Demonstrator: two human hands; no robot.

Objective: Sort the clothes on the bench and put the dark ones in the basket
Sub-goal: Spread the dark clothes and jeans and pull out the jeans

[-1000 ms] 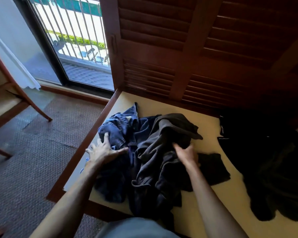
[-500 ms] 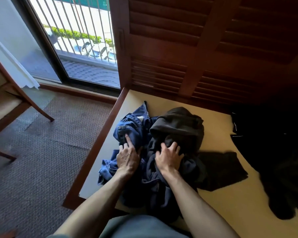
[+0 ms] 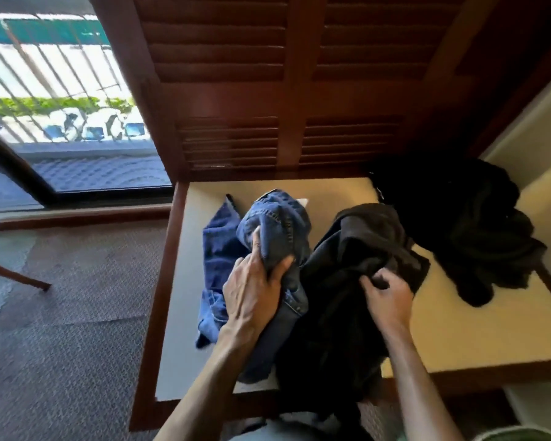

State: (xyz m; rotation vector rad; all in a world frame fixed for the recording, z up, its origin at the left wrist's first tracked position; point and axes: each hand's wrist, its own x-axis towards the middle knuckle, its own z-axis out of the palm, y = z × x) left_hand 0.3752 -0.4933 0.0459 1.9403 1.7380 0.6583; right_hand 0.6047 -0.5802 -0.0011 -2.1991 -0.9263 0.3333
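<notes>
Left hand point(image 3: 252, 291) grips jeans point(image 3: 277, 227), right hand point(image 3: 387, 300) pinches dark garment point(image 3: 357, 249) beside them (folds overlapping); lifting may drag both.

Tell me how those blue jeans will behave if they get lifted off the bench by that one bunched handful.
The blue jeans already crumple where the left hand grips them, so they will probably hang limp and unfold. Thick denim with stitched seams looks fairly heavy for cloth. They touch the dark garment, so lifting them may drag it.
</notes>
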